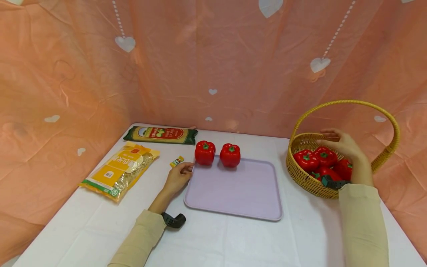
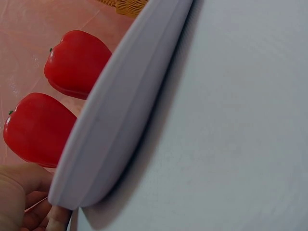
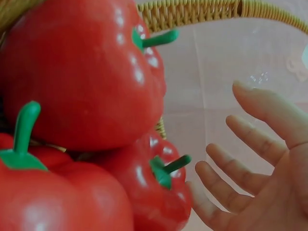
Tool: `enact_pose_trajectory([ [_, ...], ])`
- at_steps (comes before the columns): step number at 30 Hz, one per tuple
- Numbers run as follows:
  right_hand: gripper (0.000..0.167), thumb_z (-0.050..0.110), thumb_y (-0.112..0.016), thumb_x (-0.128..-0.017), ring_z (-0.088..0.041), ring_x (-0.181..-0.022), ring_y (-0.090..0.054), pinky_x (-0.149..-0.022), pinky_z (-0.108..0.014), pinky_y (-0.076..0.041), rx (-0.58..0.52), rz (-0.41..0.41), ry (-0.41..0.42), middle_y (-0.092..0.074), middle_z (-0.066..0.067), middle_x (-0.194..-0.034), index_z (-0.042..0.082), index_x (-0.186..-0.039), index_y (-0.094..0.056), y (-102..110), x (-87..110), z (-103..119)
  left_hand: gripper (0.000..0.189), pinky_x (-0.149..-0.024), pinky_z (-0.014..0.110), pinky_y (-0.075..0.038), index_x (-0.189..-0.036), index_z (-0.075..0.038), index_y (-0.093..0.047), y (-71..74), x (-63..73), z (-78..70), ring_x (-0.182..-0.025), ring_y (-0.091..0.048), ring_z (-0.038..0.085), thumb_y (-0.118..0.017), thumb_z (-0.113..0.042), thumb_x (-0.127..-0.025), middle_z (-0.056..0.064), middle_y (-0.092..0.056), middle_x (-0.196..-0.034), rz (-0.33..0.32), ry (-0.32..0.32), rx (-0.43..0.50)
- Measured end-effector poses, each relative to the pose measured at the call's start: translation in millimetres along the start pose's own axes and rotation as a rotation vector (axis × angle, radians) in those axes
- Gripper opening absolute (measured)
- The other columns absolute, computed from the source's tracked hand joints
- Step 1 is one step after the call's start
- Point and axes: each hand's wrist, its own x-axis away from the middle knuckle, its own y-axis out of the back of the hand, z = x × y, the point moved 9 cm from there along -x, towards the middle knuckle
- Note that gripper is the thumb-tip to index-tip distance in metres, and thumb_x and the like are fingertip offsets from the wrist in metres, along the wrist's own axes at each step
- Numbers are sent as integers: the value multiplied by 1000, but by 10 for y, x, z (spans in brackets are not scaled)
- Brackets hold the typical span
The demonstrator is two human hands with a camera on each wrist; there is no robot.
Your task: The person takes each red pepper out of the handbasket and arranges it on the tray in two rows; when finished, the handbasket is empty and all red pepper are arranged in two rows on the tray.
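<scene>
My left hand [image 1: 178, 178] is at the left rim of a pale purple tray [image 1: 233, 189]; in the left wrist view its thumb and curled fingers [image 2: 31, 179] pinch the tray's edge. Two red bell peppers with green stems, a left one [image 1: 205, 152] and a right one [image 1: 230, 155], stand side by side at the tray's far left edge. Over a yellow wicker basket [image 1: 310, 185], my right hand [image 1: 343, 144] hovers with fingers spread and nothing in it. Several red bell peppers [image 3: 91, 77] lie in the basket, close beside the right fingers.
A tall handle [image 1: 347, 102] arches over the basket. On the left of the white table [image 1: 213, 244] lie a yellow bag of grain [image 1: 121, 168], a dark green packet [image 1: 160, 135] and a small yellow sachet [image 1: 176, 161]. A pink curtain [image 1: 207, 66] hangs behind.
</scene>
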Motion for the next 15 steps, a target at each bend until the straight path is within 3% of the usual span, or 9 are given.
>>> enact_pose_trajectory([
  [2,66,33,-55,-92,-48,-121,-33,-92,-58,-34,15,22,-15,-34,-33,-136,-5,-139,-29,-13,-2,-44,31,-67,21,-46,-111,4,-63,-2,-2,7,-82,-57,21,-59,5,-80,16,-64,-98,-3,-2,1],
  [3,66,33,-55,-92,-48,-120,-34,-91,-57,-35,30,28,-20,-35,-33,-136,-5,-139,-29,-15,-3,-67,31,-67,21,-46,-111,4,-63,-4,-2,9,-82,-57,21,-59,5,-80,17,-64,-98,-3,-4,4],
  [7,65,29,-56,-92,-46,-118,-37,-83,-33,-44,51,84,-18,-36,-34,-134,-5,-140,-28,-59,-10,-152,31,-67,21,-46,-111,3,-63,-7,-2,25,-82,-56,21,-59,5,-80,16,-64,-98,0,5,9],
  [10,63,22,-56,-93,-42,-115,-41,-74,-17,-41,41,129,8,-36,-36,-133,-8,-140,-26,-106,-16,-193,32,-67,21,-46,-112,3,-62,-6,0,25,-83,-55,21,-59,4,-81,16,-64,-98,3,9,2],
  [13,63,20,-56,-92,-23,-109,-46,-74,-14,-38,30,154,15,-38,-34,-132,-9,-140,-26,-142,-18,-222,32,-67,21,-46,-112,3,-62,-2,-1,17,-83,-55,21,-59,4,-81,15,-64,-98,2,5,0],
  [15,64,19,-57,-92,-17,-108,-45,-79,-18,-39,22,166,13,-38,-32,-133,-9,-140,-25,-162,-17,-232,32,-66,21,-46,-112,3,-63,3,-4,4,-83,-56,20,-59,4,-80,16,-64,-98,-2,-6,-6],
])
